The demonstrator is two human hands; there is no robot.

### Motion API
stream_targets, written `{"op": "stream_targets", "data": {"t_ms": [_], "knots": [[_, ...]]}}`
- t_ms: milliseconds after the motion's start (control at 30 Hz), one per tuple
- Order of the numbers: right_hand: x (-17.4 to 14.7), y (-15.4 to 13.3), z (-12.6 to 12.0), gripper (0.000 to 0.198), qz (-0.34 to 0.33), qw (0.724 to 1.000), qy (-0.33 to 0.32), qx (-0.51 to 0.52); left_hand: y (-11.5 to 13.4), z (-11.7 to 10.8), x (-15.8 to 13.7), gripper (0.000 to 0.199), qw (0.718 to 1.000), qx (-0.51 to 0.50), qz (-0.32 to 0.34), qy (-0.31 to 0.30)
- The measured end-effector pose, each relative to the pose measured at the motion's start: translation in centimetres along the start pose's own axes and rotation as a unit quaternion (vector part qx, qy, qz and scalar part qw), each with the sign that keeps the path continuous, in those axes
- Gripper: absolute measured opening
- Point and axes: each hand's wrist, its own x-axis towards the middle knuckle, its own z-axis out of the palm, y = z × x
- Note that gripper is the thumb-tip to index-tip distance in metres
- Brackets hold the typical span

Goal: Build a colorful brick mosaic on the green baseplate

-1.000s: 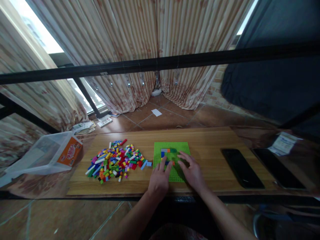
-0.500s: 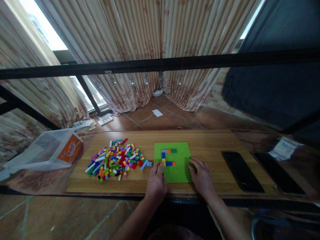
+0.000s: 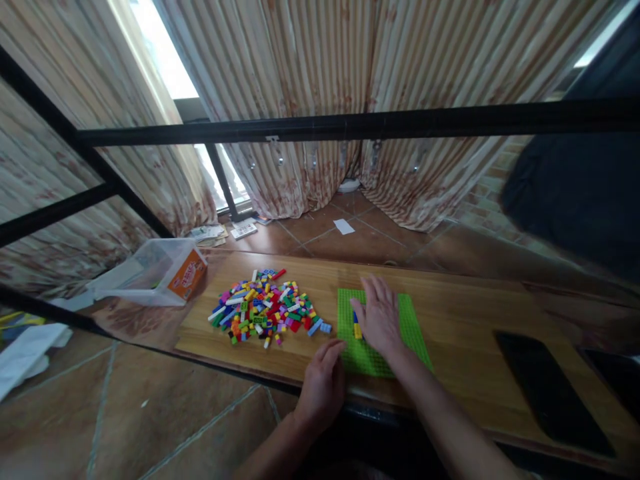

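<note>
A green studded baseplate [image 3: 413,333] lies on the wooden board. My right hand [image 3: 381,317] is spread over its middle, fingers outstretched, covering most of the bricks on it. Beside the thumb, a yellow brick [image 3: 357,331] and part of a blue brick [image 3: 355,317] still show. My left hand [image 3: 323,380] is by the plate's left front edge, fingers curled together; what is between them, if anything, is hidden. Left of the plate spreads a pile of many-coloured toy bricks [image 3: 270,307], with a light blue brick [image 3: 326,328] at its near right end.
A clear plastic box [image 3: 165,260] with an orange label stands left of the wooden board [image 3: 460,300]. On the right lies a black phone-like slab [image 3: 550,387], and another dark slab [image 3: 613,373] is partly in view. A black metal bar [image 3: 310,127] crosses behind the board.
The view has swung left. My right hand has moved from the plate's right edge onto its middle, over the bricks. My left hand has drawn back to the left front edge.
</note>
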Motion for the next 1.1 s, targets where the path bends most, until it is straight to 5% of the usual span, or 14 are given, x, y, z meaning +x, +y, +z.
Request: {"op": "stream_targets", "data": {"t_ms": [233, 500, 733, 1100], "knots": [[-0.4, 0.4, 3.7, 0.070, 0.010, 0.989, -0.137, -0.057, -0.7, -3.1, -2.1, 0.031, 0.999, 0.007, -0.031, 0.023], [0.5, 0.0, 2.4, 0.073, 0.034, 0.978, -0.187, -0.087, -4.5, -7.5, -3.4, 0.028, 0.984, 0.073, -0.041, 0.160], [1.1, -0.3, 1.0, 0.076, 0.030, 0.977, -0.167, -0.129, -8.0, -12.2, -3.1, 0.029, 0.938, 0.163, -0.103, 0.289], [-1.2, 1.1, 3.6, 0.080, 0.034, 0.971, -0.192, -0.139, -10.5, -14.2, -2.2, 0.034, 0.913, 0.203, -0.163, 0.314]]}}
